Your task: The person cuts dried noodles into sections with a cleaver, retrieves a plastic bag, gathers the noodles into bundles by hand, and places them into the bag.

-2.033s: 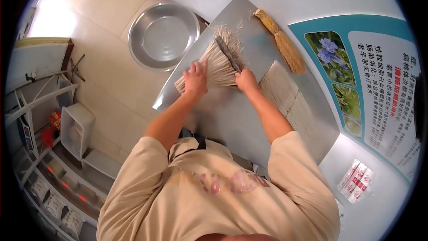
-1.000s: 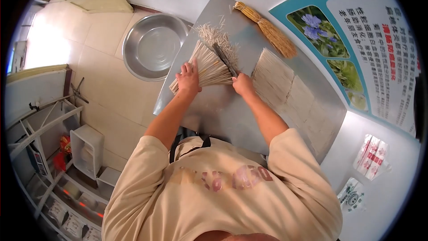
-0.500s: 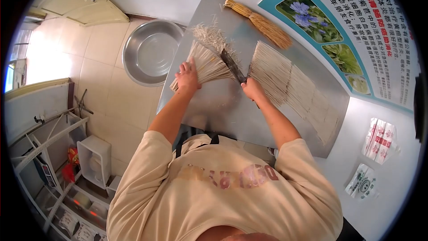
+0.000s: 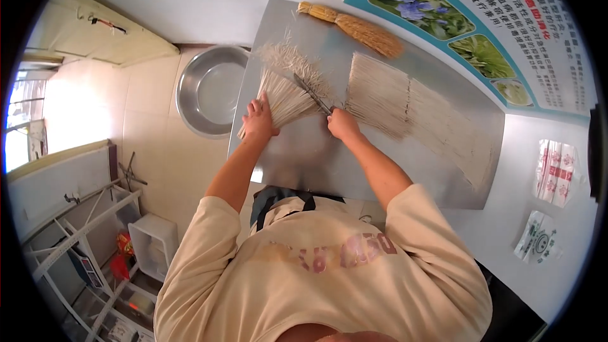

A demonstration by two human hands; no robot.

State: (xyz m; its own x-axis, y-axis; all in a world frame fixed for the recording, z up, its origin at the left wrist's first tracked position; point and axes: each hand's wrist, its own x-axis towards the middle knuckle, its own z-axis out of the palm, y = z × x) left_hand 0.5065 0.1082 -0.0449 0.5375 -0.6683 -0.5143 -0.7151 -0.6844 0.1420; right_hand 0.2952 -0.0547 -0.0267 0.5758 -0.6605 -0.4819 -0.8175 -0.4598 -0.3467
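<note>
A fanned bundle of thin pale sticks or noodles (image 4: 286, 98) lies on the metal table (image 4: 304, 158). My left hand (image 4: 258, 119) presses on the bundle's near left side, fingers spread. My right hand (image 4: 344, 125) is closed round the handle of a dark knife (image 4: 311, 93), whose blade lies across the bundle's right part. Beyond the blade is a heap of short loose pieces (image 4: 291, 58). To the right of my right hand, flat rows of the same pale strands (image 4: 380, 92) are spread over the table.
A straw brush (image 4: 361, 30) lies along the table's back edge. On the floor to the left stands a round metal basin (image 4: 212, 92). A poster (image 4: 456, 31) leans at the back right. Plastic packets (image 4: 556, 173) lie on the white surface at right. Shelving with a white bin (image 4: 154, 244) is at lower left.
The view has turned, shifting the table's contents. The knife swung away to the right of the bundle and is back across it. My left hand stays on the bundle.
</note>
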